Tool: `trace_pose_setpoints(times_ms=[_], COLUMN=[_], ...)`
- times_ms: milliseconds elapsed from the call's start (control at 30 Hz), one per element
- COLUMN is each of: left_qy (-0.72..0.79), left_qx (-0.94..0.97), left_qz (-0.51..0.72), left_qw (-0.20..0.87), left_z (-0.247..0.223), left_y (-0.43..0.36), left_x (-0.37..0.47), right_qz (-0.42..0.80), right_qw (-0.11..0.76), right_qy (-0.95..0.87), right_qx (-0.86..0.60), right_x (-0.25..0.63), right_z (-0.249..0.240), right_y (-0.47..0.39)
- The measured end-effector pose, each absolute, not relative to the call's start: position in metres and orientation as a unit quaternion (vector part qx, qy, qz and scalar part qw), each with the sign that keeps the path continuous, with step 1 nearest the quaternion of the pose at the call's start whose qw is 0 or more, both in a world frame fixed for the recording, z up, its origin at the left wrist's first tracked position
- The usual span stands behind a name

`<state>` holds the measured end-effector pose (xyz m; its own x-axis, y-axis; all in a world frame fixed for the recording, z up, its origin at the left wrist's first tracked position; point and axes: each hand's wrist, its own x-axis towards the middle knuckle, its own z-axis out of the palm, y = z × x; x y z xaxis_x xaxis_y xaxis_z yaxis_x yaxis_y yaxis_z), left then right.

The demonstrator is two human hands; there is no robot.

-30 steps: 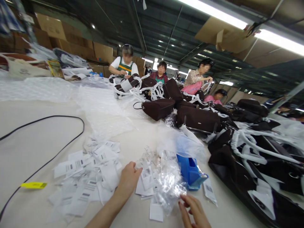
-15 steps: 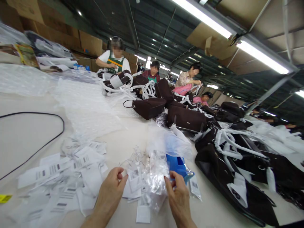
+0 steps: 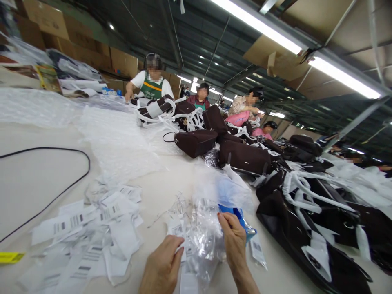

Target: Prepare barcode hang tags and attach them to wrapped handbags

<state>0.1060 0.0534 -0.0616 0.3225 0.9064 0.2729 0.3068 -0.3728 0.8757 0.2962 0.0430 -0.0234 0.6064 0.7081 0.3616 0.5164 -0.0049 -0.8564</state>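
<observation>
My left hand [image 3: 163, 263] is closed in a pinch at a white barcode tag [image 3: 177, 229], which shows just beyond the fingertips. My right hand [image 3: 235, 234] has its fingers closed at the upper right edge of a clear plastic bag [image 3: 206, 237]; the exact grip is partly hidden. Crinkled and shiny, the bag lies between the two hands over more white tags [image 3: 189, 282]. Thin strings [image 3: 179, 204] trail from the tags. Behind my right hand sits a blue packet or box [image 3: 248, 229], partly covered by clear film [image 3: 223, 185].
A loose heap of barcode tags [image 3: 92, 237] spreads on the left, near a black cord [image 3: 87, 163]. Bubble wrap [image 3: 107, 139] lies beyond. Dark brown bags [image 3: 245, 157] with white-wrapped straps pile up on the right. Several co-workers, one in a green apron [image 3: 151, 87], work across the table.
My left hand has moved right and nearer to me, to the bag's left side. My right hand has risen slightly, its fingers more tightly closed. The view has shifted a little.
</observation>
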Motion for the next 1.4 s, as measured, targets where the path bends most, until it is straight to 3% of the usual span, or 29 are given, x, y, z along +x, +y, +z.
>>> trace_pose_setpoints(times_ms=[267,433,800,900,1100,1400], left_qy=[0.391,0.329,0.293,0.331,0.364,0.390], left_qx=[0.722,0.743,0.653,0.574,0.453,0.339], left_qz=[0.439,0.364,0.334,0.337,0.344,0.385], left_qw=[0.365,0.455,0.614,0.669,0.737,0.765], left_z=[-0.027,-0.003,0.009,0.003,-0.003,-0.008], left_y=[0.078,0.103,0.116,0.119,0.119,0.128], left_x=[0.164,0.172,0.185,0.188,0.185,0.188], right_qz=[0.110,0.127,0.206,0.202,0.083,0.062], right_qw=[0.580,0.598,0.623,0.586,0.421,0.436], right_qy=[-0.452,-0.478,-0.408,-0.418,-0.516,-0.511], right_qx=[-0.669,-0.631,-0.635,-0.664,-0.741,-0.738], right_x=[0.296,0.296,0.297,0.292,0.275,0.278], right_z=[-0.012,-0.004,-0.014,-0.030,-0.068,-0.086], right_y=[0.016,0.010,0.018,0.017,0.020,0.025])
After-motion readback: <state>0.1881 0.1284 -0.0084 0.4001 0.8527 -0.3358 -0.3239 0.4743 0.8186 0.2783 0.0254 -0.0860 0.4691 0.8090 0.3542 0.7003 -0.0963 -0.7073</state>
